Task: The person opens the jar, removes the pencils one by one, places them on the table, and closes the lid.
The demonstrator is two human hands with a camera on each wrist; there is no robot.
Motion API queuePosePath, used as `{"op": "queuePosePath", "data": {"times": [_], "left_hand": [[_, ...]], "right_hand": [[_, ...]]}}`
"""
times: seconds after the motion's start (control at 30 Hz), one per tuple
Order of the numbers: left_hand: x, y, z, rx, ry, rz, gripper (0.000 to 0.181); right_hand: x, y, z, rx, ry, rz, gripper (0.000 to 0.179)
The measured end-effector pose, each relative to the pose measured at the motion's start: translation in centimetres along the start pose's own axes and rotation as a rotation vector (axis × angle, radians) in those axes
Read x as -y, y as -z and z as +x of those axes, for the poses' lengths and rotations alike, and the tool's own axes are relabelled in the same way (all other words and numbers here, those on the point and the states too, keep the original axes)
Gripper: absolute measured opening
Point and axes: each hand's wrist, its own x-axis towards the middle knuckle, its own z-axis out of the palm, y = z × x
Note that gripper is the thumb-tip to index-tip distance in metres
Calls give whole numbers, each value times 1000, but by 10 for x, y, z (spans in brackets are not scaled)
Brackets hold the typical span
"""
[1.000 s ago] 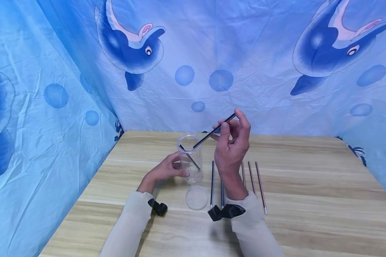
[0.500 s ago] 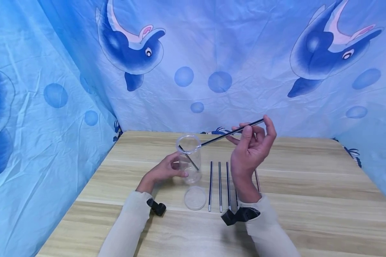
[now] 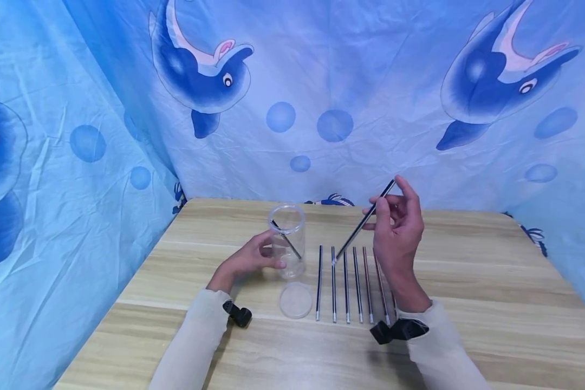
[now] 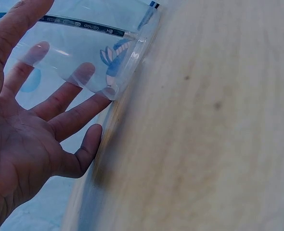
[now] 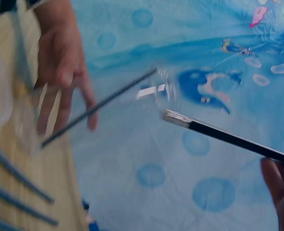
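Observation:
A clear plastic jar (image 3: 296,244) stands upright on the table with one dark pencil (image 3: 287,240) leaning inside it. My left hand (image 3: 251,257) holds the jar from its left side, thumb in front and fingers behind, as the left wrist view shows too. To the right, my right hand (image 3: 401,222) pinches another dark pencil (image 3: 363,223) in the air, its eraser end pointing down and left. In the right wrist view that held pencil (image 5: 228,137) appears apart from the jar's rim.
A clear round lid (image 3: 296,300) lies in front of the jar. Several pencils (image 3: 346,287) lie side by side right of it, dark ones left and reddish ones right; the right wrist partly covers the last. A dolphin-print cloth (image 3: 302,81) hangs behind the table.
My right hand has moved right. The held pencil has swung from the jar's rim to a steeper slant over the row. My left hand and the jar have stayed put.

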Motion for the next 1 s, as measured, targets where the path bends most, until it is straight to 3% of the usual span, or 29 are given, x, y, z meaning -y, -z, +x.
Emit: {"op": "queuePosePath", "data": {"times": [0.2,0.37,0.57,0.63,0.73,1.0], "left_hand": [[-1,-1,1,9,-4,6,81],[-2,-1,0,6,1,-3,80],[-1,0,-2,3,6,-21,79],[-1,0,-3,2,11,-18,80],[-2,0,-3,4,15,-18,81],[-3,-2,-3,0,24,-14,81]], "right_hand": [[-15,34,-9,225,-186,-182,43],[-28,57,-7,347,-271,-278,41],[-40,85,7,677,-306,-350,42],[-43,95,11,752,-344,-355,43],[-51,107,14,782,-415,-357,45],[-83,131,8,723,-613,-374,47]]}}
